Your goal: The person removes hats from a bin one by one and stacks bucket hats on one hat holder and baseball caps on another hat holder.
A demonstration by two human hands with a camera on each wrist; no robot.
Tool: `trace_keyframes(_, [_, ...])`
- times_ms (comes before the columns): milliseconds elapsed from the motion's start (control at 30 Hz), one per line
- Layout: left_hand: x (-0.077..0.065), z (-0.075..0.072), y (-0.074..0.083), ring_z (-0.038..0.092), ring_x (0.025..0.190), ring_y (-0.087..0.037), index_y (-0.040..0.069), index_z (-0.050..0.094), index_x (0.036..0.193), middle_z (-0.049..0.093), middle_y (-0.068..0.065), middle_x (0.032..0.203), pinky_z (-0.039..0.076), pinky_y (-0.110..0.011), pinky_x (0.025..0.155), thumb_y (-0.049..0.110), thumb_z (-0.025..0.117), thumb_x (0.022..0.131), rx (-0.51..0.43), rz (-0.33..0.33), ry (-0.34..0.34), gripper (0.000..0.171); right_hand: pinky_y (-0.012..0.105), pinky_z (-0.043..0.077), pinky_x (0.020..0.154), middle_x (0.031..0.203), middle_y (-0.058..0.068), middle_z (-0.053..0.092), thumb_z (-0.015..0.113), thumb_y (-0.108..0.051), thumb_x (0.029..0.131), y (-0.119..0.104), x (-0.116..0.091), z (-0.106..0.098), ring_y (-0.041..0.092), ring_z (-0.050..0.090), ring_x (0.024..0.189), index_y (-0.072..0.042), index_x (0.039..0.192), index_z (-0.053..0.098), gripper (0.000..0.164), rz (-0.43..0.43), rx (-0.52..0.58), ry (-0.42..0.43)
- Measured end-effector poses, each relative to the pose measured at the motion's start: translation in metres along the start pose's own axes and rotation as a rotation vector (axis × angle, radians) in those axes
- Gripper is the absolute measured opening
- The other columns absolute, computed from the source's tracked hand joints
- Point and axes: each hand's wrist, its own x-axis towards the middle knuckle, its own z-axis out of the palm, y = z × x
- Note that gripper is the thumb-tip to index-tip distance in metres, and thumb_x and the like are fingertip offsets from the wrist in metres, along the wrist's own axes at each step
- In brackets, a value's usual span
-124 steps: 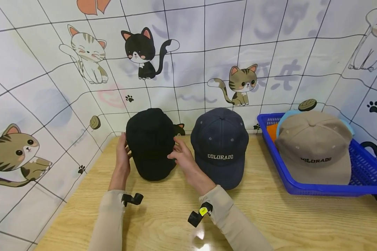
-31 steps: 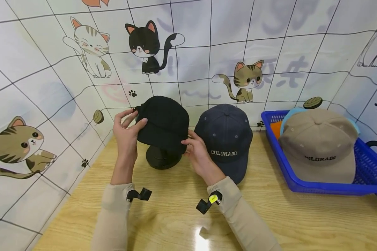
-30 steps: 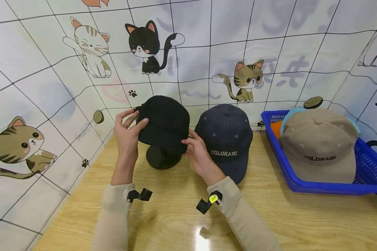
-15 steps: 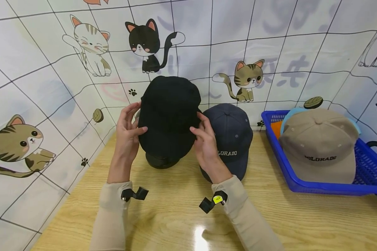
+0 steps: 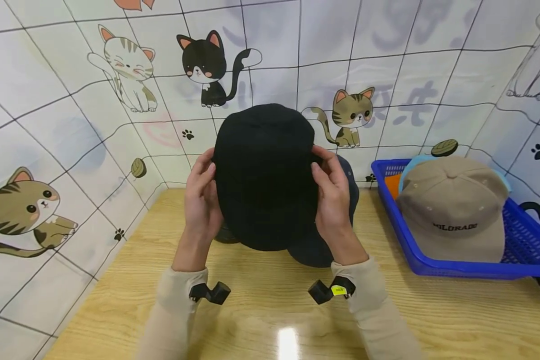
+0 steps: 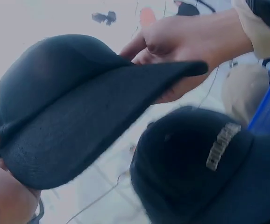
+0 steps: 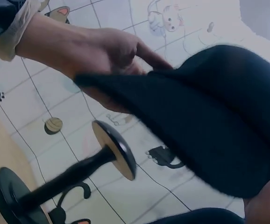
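Black cap (image 5: 265, 180) hangs above the table (image 5: 252, 310), brim toward the person. Leftmost, the left grip (image 5: 201, 202) pinches one side; just past it is a bare dark stand (image 7: 67, 178). The right grip (image 5: 335, 202) pinches the opposite side, I'd guess so the crown sits even. Partly behind is a navy cap (image 6: 186, 161), then a tan cap (image 5: 450, 205) in a blue basket (image 5: 481, 270), probably for neatness.

The black cap (image 5: 265, 180) is matt cloth, the stand (image 7: 68, 179) seemingly glossy.

We grip with our left hand (image 5: 201, 202) left of frame centre and our right hand (image 5: 334, 202) right, thumbs (image 5: 320, 175) angled inward.
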Motion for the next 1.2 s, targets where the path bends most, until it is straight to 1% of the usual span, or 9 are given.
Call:
trace_keyframes(100, [-0.001, 0.013, -0.009, 0.063, 0.099, -0.013, 0.009, 0.061, 0.126, 0.065, -0.002, 0.117, 0.054, -0.024, 0.084, 0.011, 0.043, 0.110, 0.007, 0.014, -0.011, 0.023, 0.026, 0.045, 0.105, 0.127, -0.002, 0.061, 0.042, -0.002, 0.104, -0.011, 0.000, -0.014, 0.015, 0.057, 0.118, -0.008, 0.133, 0.059, 0.034, -0.030, 0.032, 0.003])
trace_keyframes(167, [0.000, 0.020, -0.017, 0.063, 0.103, -0.013, 0.009, 0.060, 0.127, 0.064, -0.002, 0.119, 0.054, -0.024, 0.086, 0.004, 0.044, 0.108, 0.025, 0.002, -0.017, 0.025, 0.025, 0.047, 0.101, 0.125, -0.001, 0.063, 0.042, 0.002, 0.101, -0.016, 0.000, -0.025, 0.015, 0.059, 0.116, -0.009, 0.131, 0.061, 0.036, -0.054, 0.055, 0.001])
trace_keyframes(300, [0.002, 0.029, -0.035, 0.059, 0.119, -0.014, 0.010, 0.057, 0.135, 0.059, -0.002, 0.137, 0.052, -0.022, 0.095, -0.009, 0.045, 0.100, 0.043, -0.050, -0.040, 0.041, 0.022, 0.052, 0.094, 0.132, 0.002, 0.060, 0.043, 0.008, 0.097, -0.021, 0.001, -0.050, 0.015, 0.059, 0.117, -0.008, 0.129, 0.063, 0.041, -0.075, 0.073, -0.001])
trace_keyframes(467, [0.009, 0.034, -0.057, 0.052, 0.134, -0.014, 0.009, 0.049, 0.148, 0.046, -0.002, 0.159, 0.050, -0.022, 0.102, -0.010, 0.046, 0.096, 0.012, -0.120, -0.087, 0.055, 0.022, 0.053, 0.087, 0.134, 0.004, 0.057, 0.038, 0.012, 0.094, -0.021, 0.005, -0.076, 0.013, 0.061, 0.111, -0.010, 0.129, 0.064, 0.049, -0.025, 0.088, -0.017])
trace_keyframes(600, [0.013, 0.034, -0.073, 0.050, 0.139, -0.015, 0.010, 0.045, 0.153, 0.042, 0.001, 0.163, 0.051, -0.023, 0.103, -0.009, 0.046, 0.097, 0.010, -0.170, -0.096, 0.059, 0.023, 0.050, 0.093, 0.138, 0.002, 0.056, 0.033, 0.013, 0.091, -0.019, 0.010, -0.090, 0.013, 0.058, 0.115, -0.013, 0.130, 0.063, 0.056, 0.022, 0.057, 0.009])
trace_keyframes(733, [0.017, 0.031, -0.085, 0.049, 0.142, -0.016, 0.010, 0.046, 0.154, 0.041, 0.004, 0.163, 0.051, -0.022, 0.103, -0.009, 0.049, 0.099, 0.059, -0.190, -0.087, 0.058, 0.024, 0.048, 0.098, 0.142, 0.002, 0.053, 0.032, 0.013, 0.092, -0.016, 0.015, -0.100, 0.015, 0.055, 0.121, -0.014, 0.132, 0.063, 0.057, 0.057, 0.031, 0.031])
trace_keyframes(967, [0.023, 0.025, -0.097, 0.051, 0.139, -0.018, 0.015, 0.046, 0.154, 0.041, 0.004, 0.163, 0.052, -0.023, 0.100, -0.002, 0.053, 0.102, 0.145, -0.241, -0.090, 0.055, 0.022, 0.050, 0.096, 0.138, 0.000, 0.056, 0.034, 0.012, 0.097, -0.010, 0.021, -0.111, 0.012, 0.060, 0.116, -0.013, 0.140, 0.060, 0.056, 0.131, 0.067, 0.028])
trace_keyframes(1100, [0.024, 0.020, -0.103, 0.048, 0.144, -0.018, 0.018, 0.046, 0.155, 0.039, 0.008, 0.164, 0.050, -0.022, 0.103, 0.000, 0.053, 0.104, 0.178, -0.266, -0.086, 0.055, 0.021, 0.051, 0.095, 0.137, -0.003, 0.058, 0.036, 0.010, 0.100, -0.005, 0.021, -0.115, 0.010, 0.061, 0.116, -0.014, 0.142, 0.057, 0.053, 0.178, 0.087, 0.026])
trace_keyframes(1200, [0.024, 0.017, -0.106, 0.046, 0.146, -0.018, 0.021, 0.044, 0.157, 0.039, 0.009, 0.165, 0.048, -0.023, 0.105, 0.002, 0.053, 0.104, 0.207, -0.279, -0.082, 0.057, 0.020, 0.052, 0.090, 0.132, -0.003, 0.061, 0.038, 0.009, 0.101, 0.000, 0.022, -0.117, 0.010, 0.064, 0.109, -0.014, 0.140, 0.059, 0.050, 0.203, 0.123, 0.049])
